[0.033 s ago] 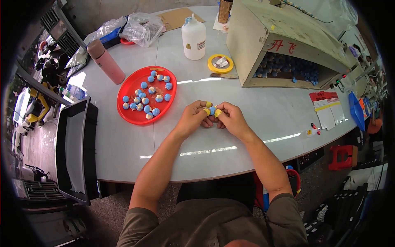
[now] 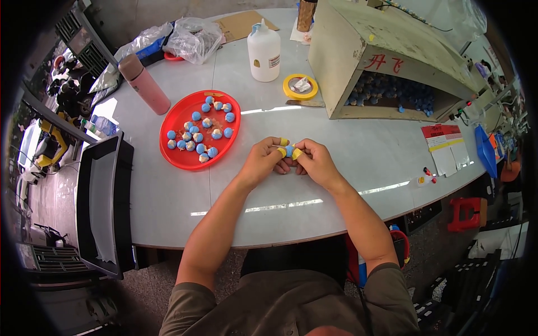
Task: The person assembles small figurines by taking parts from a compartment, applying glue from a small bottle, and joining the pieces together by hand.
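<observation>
In the head view, the left hand (image 2: 262, 161) and right hand (image 2: 318, 162) meet over the worktop (image 2: 269, 227), pinching a small blue ball (image 2: 290, 151) between yellow-wrapped fingertips (image 2: 297, 154). The ball is straight ahead of the person, right of a red tray (image 2: 182, 115) that carries more balls (image 2: 207, 122), blue with pale patches. A pink flask (image 2: 147, 89) stands just beside the tray. Farther back are a white bottle (image 2: 264, 53), yellow tape (image 2: 302, 96) and a box (image 2: 386, 33) with many blue pieces inside.

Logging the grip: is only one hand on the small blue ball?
No, the left hand and right hand both hold the small blue ball between them.
</observation>
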